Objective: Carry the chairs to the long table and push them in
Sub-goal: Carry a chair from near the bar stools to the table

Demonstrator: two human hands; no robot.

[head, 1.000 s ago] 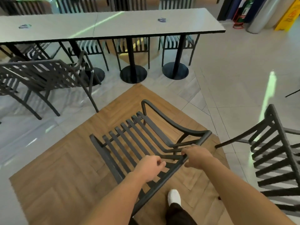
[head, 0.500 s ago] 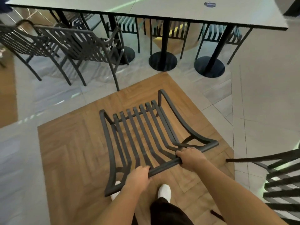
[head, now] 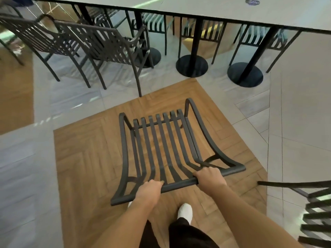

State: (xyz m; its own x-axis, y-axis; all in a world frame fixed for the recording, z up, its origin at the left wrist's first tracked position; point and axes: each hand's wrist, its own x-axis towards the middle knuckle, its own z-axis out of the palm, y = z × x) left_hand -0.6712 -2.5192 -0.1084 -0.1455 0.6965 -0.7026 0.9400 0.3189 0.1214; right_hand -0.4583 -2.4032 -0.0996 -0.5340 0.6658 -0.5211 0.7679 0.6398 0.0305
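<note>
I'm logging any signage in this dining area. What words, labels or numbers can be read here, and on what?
None can be read.
Small round sticker on the long table: print too blurred and small to read.
Dark slatted chair held by both hands: no label visible.

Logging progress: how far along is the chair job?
Done: two chairs stand at the long table, not fully pushed in. In hand: both hands, left and right, grip a chair's top rail. Left: another chair at right.
</note>
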